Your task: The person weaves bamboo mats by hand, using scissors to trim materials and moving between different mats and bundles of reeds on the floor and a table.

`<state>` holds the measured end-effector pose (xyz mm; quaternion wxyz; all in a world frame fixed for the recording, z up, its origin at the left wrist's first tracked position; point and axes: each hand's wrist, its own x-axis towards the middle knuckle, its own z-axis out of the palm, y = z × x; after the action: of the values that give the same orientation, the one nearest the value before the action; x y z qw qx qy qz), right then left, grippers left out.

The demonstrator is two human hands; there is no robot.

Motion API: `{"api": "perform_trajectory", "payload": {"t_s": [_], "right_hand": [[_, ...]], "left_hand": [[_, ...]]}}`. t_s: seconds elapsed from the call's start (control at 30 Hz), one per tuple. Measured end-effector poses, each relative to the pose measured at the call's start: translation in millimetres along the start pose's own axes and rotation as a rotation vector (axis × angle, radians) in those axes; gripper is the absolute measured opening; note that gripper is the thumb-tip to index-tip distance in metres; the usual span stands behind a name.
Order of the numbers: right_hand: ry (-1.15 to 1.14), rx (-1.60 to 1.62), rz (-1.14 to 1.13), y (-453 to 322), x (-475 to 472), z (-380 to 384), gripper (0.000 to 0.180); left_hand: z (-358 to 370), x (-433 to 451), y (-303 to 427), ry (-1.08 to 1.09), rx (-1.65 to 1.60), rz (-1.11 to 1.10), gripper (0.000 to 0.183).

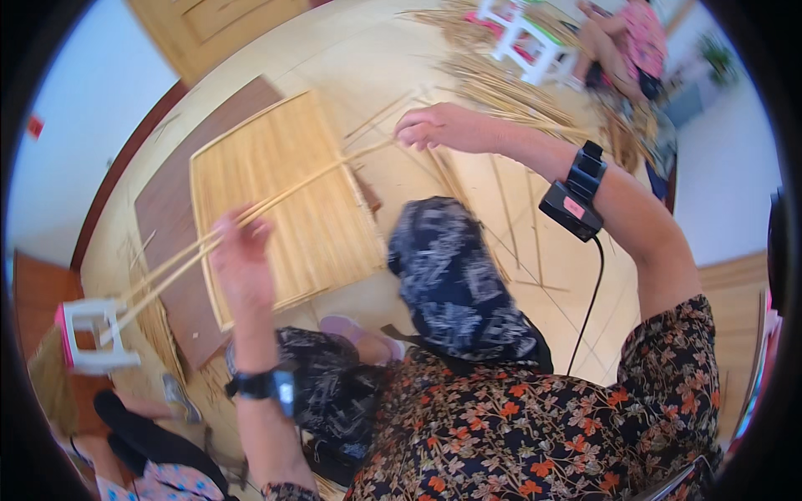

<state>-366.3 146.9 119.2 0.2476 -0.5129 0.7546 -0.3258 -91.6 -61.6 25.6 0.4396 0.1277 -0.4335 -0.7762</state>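
Observation:
My left hand (243, 266), blurred, grips a pair of long pale straw-like stalks (301, 186) near their middle. Their far ends spread apart toward the lower left. At the upper right my right hand (435, 127) has its fingers closed on the other end of the stalks, where they come together. Below the stalks lies a rectangular panel of straw stalks (282, 156) with a raised rim along its edges. A flat brown board (178, 200) supports the panel and sticks out on its left side.
Loose stalks (507, 91) lie piled on the tiled floor at the upper right, beside a white stool (532, 47). A seated person (626, 50) is there. Another white stool (100, 335) and a second person's legs (156, 432) are at the lower left. My knee (457, 275) borders the panel.

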Motion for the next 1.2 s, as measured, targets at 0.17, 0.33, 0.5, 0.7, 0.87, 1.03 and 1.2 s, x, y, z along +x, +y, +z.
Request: {"api": "perform_trajectory", "payload": {"t_s": [0.17, 0.33, 0.5, 0.7, 0.87, 1.03, 1.2], "right_hand": [[0.221, -0.6, 0.284, 182, -62, -46, 0.038], [0.1, -0.597, 0.574, 322, -144, 60, 0.034], [0.168, -0.396, 0.843, 314, -139, 120, 0.039], [0.239, -0.444, 0.931, 317, -153, 163, 0.02], [0.265, 0.259, 0.807, 315, -156, 119, 0.023], [0.357, 0.635, 0.736, 257, -129, 76, 0.013], [0.48, 0.296, 0.453, 161, -72, 9, 0.018]], "left_hand": [[-82, -9, 30, 0.184, -0.151, 0.025, 0.023], [-84, -12, 44, 0.236, -0.178, -0.013, 0.022], [-34, -2, 61, 0.26, -0.094, -0.043, 0.022], [-12, 3, 68, 0.293, 0.001, -0.111, 0.021], [-30, 13, 55, 0.315, 0.017, -0.108, 0.023], [-45, 13, 51, 0.307, 0.011, 0.061, 0.024], [-59, 29, 34, 0.198, -0.097, 0.141, 0.023]]}}
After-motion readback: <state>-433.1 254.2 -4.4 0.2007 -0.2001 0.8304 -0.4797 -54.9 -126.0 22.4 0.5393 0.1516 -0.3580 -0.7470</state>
